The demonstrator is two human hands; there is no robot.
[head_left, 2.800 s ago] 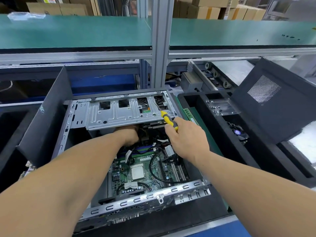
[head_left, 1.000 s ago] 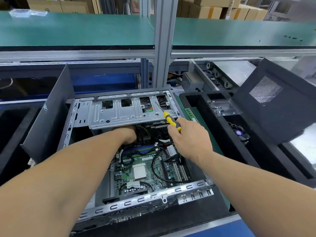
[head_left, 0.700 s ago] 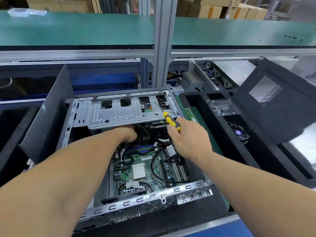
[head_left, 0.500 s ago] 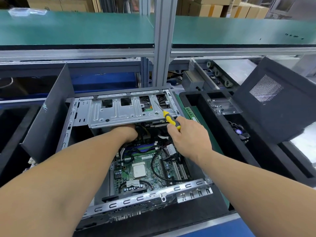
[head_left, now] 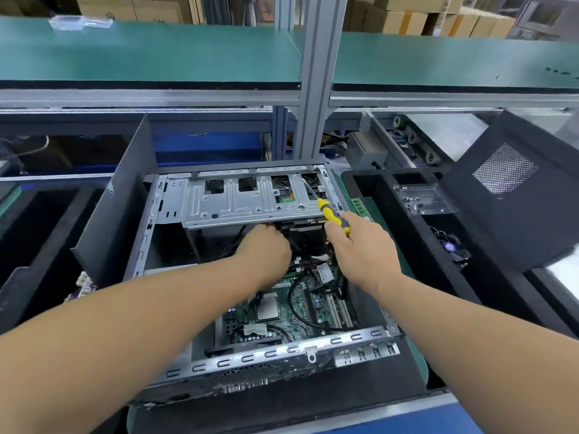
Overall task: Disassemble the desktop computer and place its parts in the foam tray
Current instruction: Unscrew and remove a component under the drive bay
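The open desktop case lies in front of me, its green motherboard exposed. A grey metal drive cage spans the far end. My left hand reaches just under the cage edge, its fingers curled on dark cabling there; the fingertips are hidden. My right hand grips a yellow and black screwdriver, whose shaft points into an opening at the cage's right end. The black foam tray stands to the right of the case.
A clear plastic bracket, a small fan and a green memory stick lie in the tray. One black side panel leans over the tray's right side. Another dark panel stands upright left of the case. A grey post rises behind.
My left hand has drawn back from under the drive cage and shifted right towards the screwdriver. My right hand with the screwdriver has stayed almost where it was.
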